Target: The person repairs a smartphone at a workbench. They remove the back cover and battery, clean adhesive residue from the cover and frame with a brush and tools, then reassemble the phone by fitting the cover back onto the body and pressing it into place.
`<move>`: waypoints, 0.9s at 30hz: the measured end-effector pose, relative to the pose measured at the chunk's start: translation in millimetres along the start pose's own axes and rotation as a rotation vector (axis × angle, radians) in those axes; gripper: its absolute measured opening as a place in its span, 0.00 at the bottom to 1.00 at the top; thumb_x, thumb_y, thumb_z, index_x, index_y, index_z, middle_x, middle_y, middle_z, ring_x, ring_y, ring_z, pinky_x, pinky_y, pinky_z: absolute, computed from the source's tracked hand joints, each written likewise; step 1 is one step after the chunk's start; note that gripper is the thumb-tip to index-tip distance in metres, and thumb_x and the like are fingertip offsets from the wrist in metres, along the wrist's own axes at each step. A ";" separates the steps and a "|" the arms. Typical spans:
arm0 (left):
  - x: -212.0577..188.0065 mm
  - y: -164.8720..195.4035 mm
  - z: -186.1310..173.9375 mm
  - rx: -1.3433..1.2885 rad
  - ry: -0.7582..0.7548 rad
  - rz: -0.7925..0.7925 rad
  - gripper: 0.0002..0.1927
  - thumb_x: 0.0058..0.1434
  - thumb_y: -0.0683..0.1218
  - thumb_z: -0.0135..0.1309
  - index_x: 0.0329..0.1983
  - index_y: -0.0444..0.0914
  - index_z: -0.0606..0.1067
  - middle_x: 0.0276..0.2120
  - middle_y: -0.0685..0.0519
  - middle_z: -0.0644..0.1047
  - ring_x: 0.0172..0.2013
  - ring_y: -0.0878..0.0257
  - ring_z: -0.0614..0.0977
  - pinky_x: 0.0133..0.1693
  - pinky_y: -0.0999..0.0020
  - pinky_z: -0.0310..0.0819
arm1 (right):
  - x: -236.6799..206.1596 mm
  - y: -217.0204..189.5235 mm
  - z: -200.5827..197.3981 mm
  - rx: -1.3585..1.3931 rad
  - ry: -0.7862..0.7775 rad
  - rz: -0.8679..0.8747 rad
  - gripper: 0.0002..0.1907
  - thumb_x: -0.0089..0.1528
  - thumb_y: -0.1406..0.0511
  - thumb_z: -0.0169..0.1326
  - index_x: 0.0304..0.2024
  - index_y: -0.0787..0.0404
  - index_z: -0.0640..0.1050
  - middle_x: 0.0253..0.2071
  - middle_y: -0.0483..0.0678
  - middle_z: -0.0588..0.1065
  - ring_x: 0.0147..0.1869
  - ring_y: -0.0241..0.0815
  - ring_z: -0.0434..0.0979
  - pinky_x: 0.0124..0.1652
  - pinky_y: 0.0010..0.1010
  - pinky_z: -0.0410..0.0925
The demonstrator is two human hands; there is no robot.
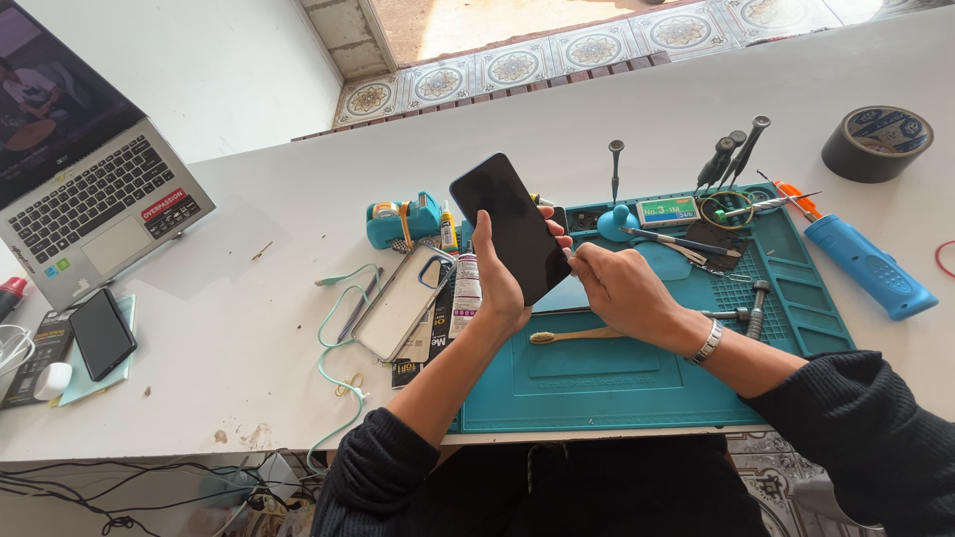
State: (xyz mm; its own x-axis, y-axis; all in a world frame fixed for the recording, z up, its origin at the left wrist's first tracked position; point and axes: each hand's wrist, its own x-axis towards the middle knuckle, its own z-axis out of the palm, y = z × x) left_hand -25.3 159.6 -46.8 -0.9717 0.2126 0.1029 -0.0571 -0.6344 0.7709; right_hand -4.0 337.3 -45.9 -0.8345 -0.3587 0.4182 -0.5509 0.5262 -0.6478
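Note:
My left hand point(494, 281) holds a black smartphone point(509, 226) tilted up above the teal repair mat point(637, 383), its dark screen facing me. My right hand point(622, 290) is closed beside the phone's right edge, fingertips pinching something small against it; what it pinches is too small to tell. A metal watch band sits on my right wrist. Under my hands lies a bamboo toothbrush point(582, 336).
A clear phone case point(400, 301), mint cable point(338, 338), tape dispenser point(403, 221) and glue tube lie left of the mat. Screwdrivers point(731, 159), tweezers and a blue tool point(867, 265) sit right. A black tape roll point(876, 142), laptop point(85, 189) and second phone point(101, 333) are further out.

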 end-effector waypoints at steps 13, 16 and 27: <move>-0.6 -4.2 0.6 0.014 0.055 -0.075 0.43 0.68 0.72 0.27 0.55 0.32 0.73 0.42 0.45 0.80 0.44 0.56 0.82 0.51 0.60 0.77 | 6.0 -5.6 -3.6 -0.033 0.015 -0.011 0.10 0.69 0.67 0.49 0.35 0.68 0.74 0.17 0.57 0.70 0.17 0.51 0.71 0.20 0.38 0.61; 0.6 -3.6 0.6 0.053 0.033 -0.085 0.43 0.67 0.73 0.28 0.57 0.33 0.73 0.43 0.45 0.79 0.45 0.57 0.81 0.52 0.61 0.76 | 6.5 -5.6 -3.1 -0.018 0.022 -0.026 0.09 0.68 0.67 0.50 0.37 0.68 0.75 0.18 0.58 0.72 0.19 0.51 0.73 0.20 0.37 0.62; 1.6 -3.9 -1.0 0.113 0.007 -0.064 0.42 0.67 0.73 0.31 0.57 0.33 0.73 0.44 0.44 0.79 0.45 0.57 0.81 0.50 0.60 0.77 | 7.1 -9.4 -3.8 0.001 -0.030 0.044 0.10 0.67 0.67 0.49 0.38 0.69 0.77 0.18 0.57 0.73 0.17 0.49 0.73 0.20 0.36 0.62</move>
State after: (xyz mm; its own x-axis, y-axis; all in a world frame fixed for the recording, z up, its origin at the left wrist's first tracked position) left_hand -26.9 161.6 -50.3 -0.9685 0.2446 0.0472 -0.0933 -0.5315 0.8419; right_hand -4.7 332.7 -34.4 -0.8570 -0.3582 0.3706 -0.5140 0.5409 -0.6658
